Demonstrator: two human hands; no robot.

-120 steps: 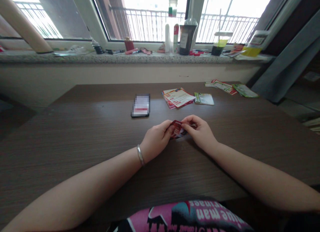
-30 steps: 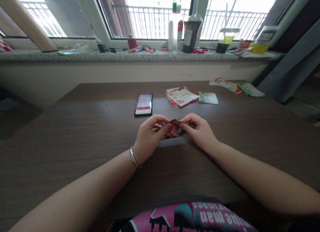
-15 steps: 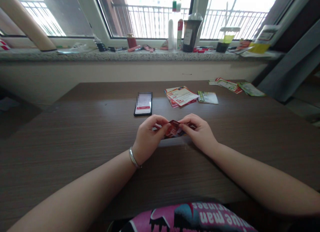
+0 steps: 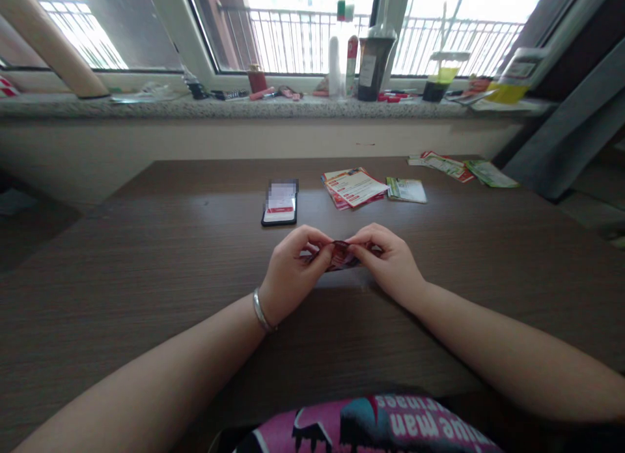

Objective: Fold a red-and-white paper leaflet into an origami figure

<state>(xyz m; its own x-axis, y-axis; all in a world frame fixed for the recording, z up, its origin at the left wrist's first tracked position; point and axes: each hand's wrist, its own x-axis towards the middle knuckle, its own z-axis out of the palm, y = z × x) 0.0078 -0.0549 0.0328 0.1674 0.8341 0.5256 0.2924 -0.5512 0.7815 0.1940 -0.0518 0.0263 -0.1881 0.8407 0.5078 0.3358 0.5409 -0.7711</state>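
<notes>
The left hand pinches one side of a small, dark red printed packet between thumb and fingers, and the right hand grips its other side the same way. The thumbs lie near each other along its upper edge, which looks bent; the fingers hide much of the rest, so I cannot tell its full shape. The packet is in front of the person, over the middle of the brown surface. A silver bangle circles the left wrist.

Beyond the left hand lies a phone, its lit screen partly blurred. To the phone's right, a fanned stack of red and cream printed cards sits just beside a green and white stack. More red and green cards lie near the far right corner. Behind, the stone windowsill carries a dark lidded cup, a red bottle and assorted small items.
</notes>
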